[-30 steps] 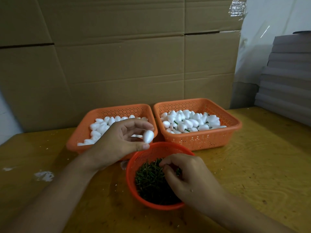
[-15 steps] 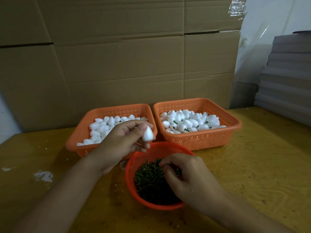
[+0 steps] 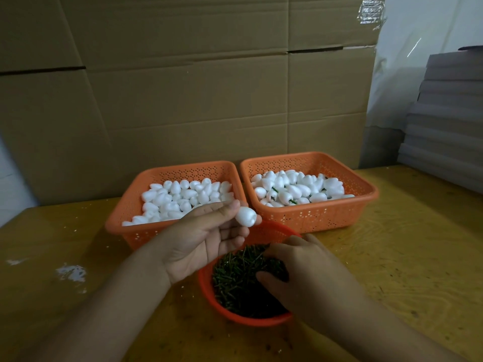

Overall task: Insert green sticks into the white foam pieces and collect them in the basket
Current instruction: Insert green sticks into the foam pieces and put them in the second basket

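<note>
My left hand [image 3: 201, 239] is turned palm up and pinches one white foam piece [image 3: 245, 216] between thumb and fingertips, above the round orange bowl [image 3: 209, 291] of green sticks [image 3: 235, 278]. My right hand [image 3: 305, 275] reaches into that bowl with curled fingers among the sticks; whether it holds a stick is hidden. Behind, the left orange basket [image 3: 130, 207] holds plain foam pieces [image 3: 183, 194]. The right orange basket [image 3: 326, 215] holds foam pieces [image 3: 300, 186], some with green sticks in them.
All three containers stand on a yellow wooden table [image 3: 405, 257] with white crumbs [image 3: 70, 273] at the left. A cardboard wall [image 3: 196, 87] stands close behind the baskets. Grey stacked boards [image 3: 449, 118] sit at the back right.
My left hand has turned palm up and lifted the foam piece slightly toward the middle. My right hand has stayed in the bowl of sticks, fingers shifting a little.
</note>
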The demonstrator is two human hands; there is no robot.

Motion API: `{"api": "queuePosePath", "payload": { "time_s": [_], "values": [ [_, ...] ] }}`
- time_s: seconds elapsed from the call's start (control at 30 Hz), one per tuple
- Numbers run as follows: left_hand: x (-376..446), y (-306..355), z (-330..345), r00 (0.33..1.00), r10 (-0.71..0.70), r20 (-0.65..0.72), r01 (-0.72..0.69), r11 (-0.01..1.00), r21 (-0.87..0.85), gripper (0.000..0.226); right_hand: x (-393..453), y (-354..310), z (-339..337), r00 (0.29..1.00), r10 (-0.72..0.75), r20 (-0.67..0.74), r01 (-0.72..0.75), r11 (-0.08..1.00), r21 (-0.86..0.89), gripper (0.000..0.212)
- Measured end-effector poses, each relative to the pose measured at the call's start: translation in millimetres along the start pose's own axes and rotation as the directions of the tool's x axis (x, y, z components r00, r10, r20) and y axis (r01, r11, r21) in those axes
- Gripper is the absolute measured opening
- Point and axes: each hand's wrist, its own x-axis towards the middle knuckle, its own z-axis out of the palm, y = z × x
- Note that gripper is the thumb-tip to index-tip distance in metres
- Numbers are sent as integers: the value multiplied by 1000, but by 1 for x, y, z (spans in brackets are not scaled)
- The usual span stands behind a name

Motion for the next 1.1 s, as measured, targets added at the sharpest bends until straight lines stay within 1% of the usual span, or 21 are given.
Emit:
{"api": "queuePosePath", "payload": {
  "time_s": [0.07, 0.2, 0.3, 0.37, 0.5, 0.7, 0.8, 0.87, 0.9, 0.93, 0.97, 1.03, 1.07, 1.1],
  "values": [
    [-1, 0, -2, 999, -6, 42, 6, 1000, -13, 32, -2, -2, -3, 999, 12, 46, -10, 999, -41, 43],
    [-4, 2, -6, 991, -17, 131, 13, 1000, 26, 32, -4, -2, -4, 990, -13, 143, 25, 996, -86, 39],
    [-5, 4, -7, 987, -7, 161, -2, 998, 57, 33, -5, -2, -1, 975, -36, 218, 51, 997, -61, 37],
    [-5, 4, -7, 984, -5, 176, -7, 998, 67, 33, -4, -1, 1, 972, -55, 226, 58, 998, -7, 33],
    [-6, 5, -5, 983, -19, 183, 3, 996, 85, 31, 0, 3, 2, 979, -70, 191, 56, 995, 79, 27],
    [-4, 3, -5, 987, -23, 156, 11, 997, 81, 27, 2, 3, 2, 988, -46, 146, 31, 994, 107, 16],
    [-3, 1, -5, 992, -19, 124, 8, 996, 92, 27, 5, 4, 1, 1000, -24, 17, 21, 986, 168, 16],
    [-3, 0, -5, 993, -11, 117, 1, 996, 86, 25, 7, 5, 1, 996, 23, -87, 1, 962, 274, 20],
    [-3, 0, -6, 993, -4, 121, -6, 997, 78, 26, 8, 5, 0, 991, 67, -117, -20, 932, 363, 26],
    [-3, 0, -7, 992, 2, 127, -11, 997, 70, 27, 10, 5, -2, 986, 121, -117, -50, 877, 478, 32],
    [-3, 0, -9, 991, 7, 134, -16, 998, 67, 27, 11, 5, -4, 981, 175, -84, -89, 790, 606, 36],
    [-4, 0, -11, 990, 17, 138, -28, 997, 77, 29, 13, 6, -9, 972, 231, 27, -156, 563, 811, 38],
    [-4, 0, -11, 991, 24, 135, -36, 996, 85, 30, 14, 7, -10, 971, 230, 66, -170, 471, 866, 36],
    [-4, 1, -11, 991, 31, 130, -43, 995, 90, 30, 14, 6, -11, 971, 221, 86, -172, 403, 899, 33]
  ]
}}
